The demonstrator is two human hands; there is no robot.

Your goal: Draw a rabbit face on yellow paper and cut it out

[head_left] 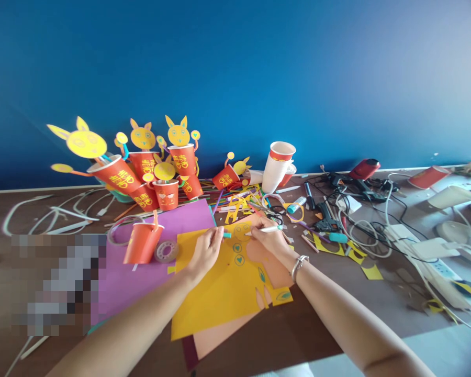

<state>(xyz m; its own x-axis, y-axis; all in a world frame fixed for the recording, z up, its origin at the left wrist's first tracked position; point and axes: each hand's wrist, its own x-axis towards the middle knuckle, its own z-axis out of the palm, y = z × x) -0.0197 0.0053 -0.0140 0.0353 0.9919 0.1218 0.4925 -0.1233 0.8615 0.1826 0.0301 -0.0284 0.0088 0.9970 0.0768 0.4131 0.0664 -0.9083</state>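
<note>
My right hand (272, 240) grips a white marker (267, 229), its tip over a round face drawn on the yellow paper (204, 298). Between the closed fingers of my left hand (207, 247) is a small teal marker cap (227, 235), just above the same sheet. Two circles with teal hearts (239, 254) are drawn below the face, and ear shapes with teal centres (283, 296) lie near the sheet's cut lower right edge. Under the yellow paper is a peach sheet (220, 335).
Purple paper (121, 293) carries a red cup (141, 243) and a tape roll (166, 252). Several red cups with yellow animal heads (178, 135) stand behind. Stacked white cups (275, 173), a glue gun (326, 217), cables and a power strip (432, 267) lie to the right.
</note>
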